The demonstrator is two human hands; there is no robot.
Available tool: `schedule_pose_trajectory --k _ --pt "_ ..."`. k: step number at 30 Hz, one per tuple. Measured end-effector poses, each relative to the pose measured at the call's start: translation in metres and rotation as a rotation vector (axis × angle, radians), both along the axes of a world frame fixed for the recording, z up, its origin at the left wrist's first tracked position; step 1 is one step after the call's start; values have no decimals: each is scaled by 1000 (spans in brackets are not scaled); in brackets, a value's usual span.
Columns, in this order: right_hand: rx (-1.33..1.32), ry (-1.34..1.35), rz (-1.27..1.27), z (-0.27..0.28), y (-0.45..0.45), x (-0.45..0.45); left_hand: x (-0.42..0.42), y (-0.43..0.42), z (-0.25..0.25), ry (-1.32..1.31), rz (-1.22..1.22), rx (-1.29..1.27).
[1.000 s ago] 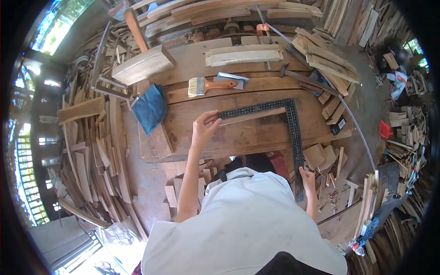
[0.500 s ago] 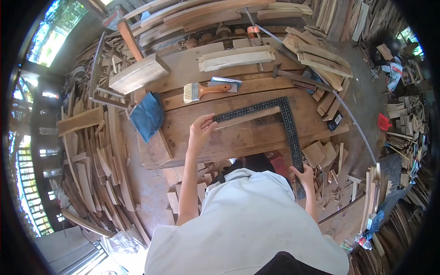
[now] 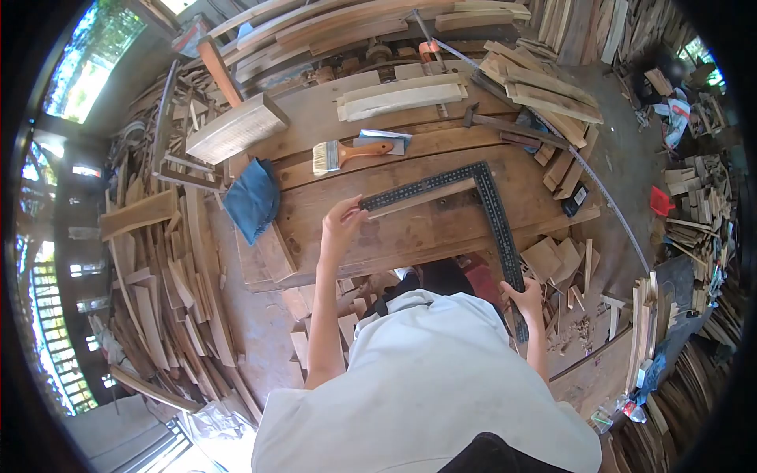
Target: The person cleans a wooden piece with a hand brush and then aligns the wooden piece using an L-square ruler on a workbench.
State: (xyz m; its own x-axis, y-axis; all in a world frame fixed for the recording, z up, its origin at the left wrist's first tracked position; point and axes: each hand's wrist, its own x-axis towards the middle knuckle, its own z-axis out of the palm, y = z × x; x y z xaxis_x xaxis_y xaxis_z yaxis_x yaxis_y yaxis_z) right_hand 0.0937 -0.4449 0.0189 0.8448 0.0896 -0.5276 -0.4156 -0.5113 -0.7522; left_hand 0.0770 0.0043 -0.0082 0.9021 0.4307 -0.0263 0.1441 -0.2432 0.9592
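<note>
A black L-shaped framing square (image 3: pixel 497 217) with white markings spans between my two hands over the workbench's near part. My left hand (image 3: pixel 339 229) is closed on the end of its upper arm. Along the underside of that arm runs a narrow wooden strip (image 3: pixel 426 198), whose left end meets my left fingers; whether they grip it too I cannot tell. My right hand (image 3: pixel 527 299) pinches the other arm low down, near my body, and the tip of that arm extends below the fingers.
On the wooden workbench (image 3: pixel 355 248) lie a paintbrush (image 3: pixel 351 154), a blue cloth (image 3: pixel 253 201), a wooden block (image 3: pixel 236 126), pale strips (image 3: pixel 402 101) and a hammer (image 3: pixel 516 126). Stacked boards (image 3: pixel 552 91) fill the far right corner. Offcuts (image 3: pixel 556 260) lie at the bench's right front.
The framing square has turned slightly, its corner shifting left and its lower end a little right. Both hands keep their hold. The whole view has shifted slightly.
</note>
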Motion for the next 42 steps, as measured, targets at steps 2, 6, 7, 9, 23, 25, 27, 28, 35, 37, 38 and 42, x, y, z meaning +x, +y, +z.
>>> schedule_pose_trajectory --k 2,6,7,9,23,25,27,28,35,37,38,42 --pt "-2 5 -14 -1 1 2 3 3 -3 -10 8 -16" --pt "39 30 -23 0 0 11 15 7 6 3 -42 33" --pt "60 41 -25 -1 0 15 19 8 8 14 -61 33" --pt "87 34 -26 7 2 21 27 7 6 -1 -62 79" --pt "111 34 -84 14 2 34 55 1 -1 -69 -78 152" --pt "97 27 -75 14 2 34 55 1 0 -55 -80 127" --pt "81 19 -65 9 -2 35 56 1 1 -29 -78 120" --pt "59 -27 -29 1 -6 35 56 1 1 1 -73 113" --pt "74 2 -36 18 3 35 56 0 0 6 -70 109" --pt "80 -1 -43 20 4 35 56 0 -2 -9 -69 111" --pt "88 -5 -48 20 4 34 55 1 -3 -9 -71 110" --pt "82 -16 -39 19 5 32 54 2 -4 -23 -57 130"
